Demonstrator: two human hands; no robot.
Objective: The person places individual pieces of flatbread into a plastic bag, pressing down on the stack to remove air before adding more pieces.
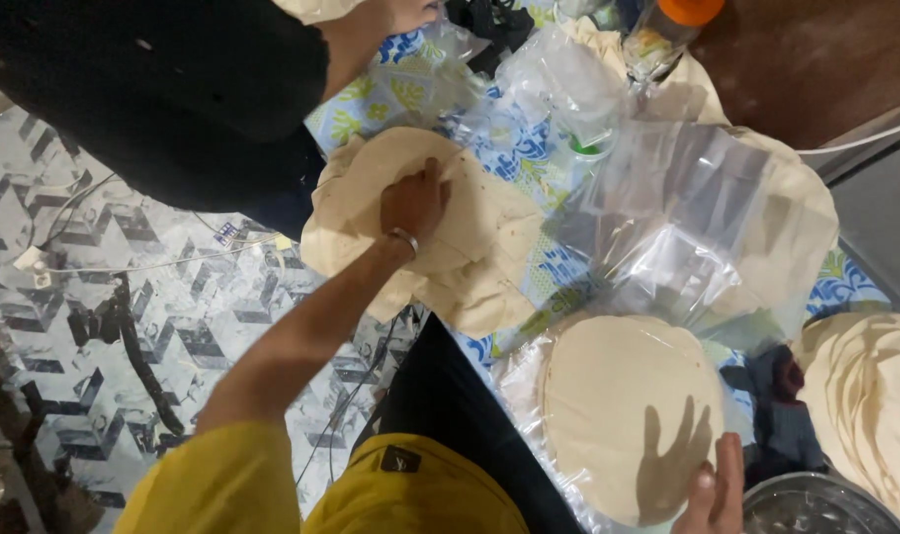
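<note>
Fingers of the left hand (pixel 413 203) curled, pinching a flatbread stack (pixel 420 232), arm outstretched; right hand (pixel 712 494) lay spread beside another flatbread (pixel 618 405).

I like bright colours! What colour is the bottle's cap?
Orange. The bottle's cap shows at the top of the head view.

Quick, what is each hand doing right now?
Left hand: fingers curled, pressing on the pale round flatbread stack.
Right hand: open, hovering over the pale flatbread on clear plastic.

The left hand (pixel 413 203) stretched far forward on a straight arm, fingers curled and pressing down. The right hand (pixel 712 494) hovered low, fingers spread.
</note>
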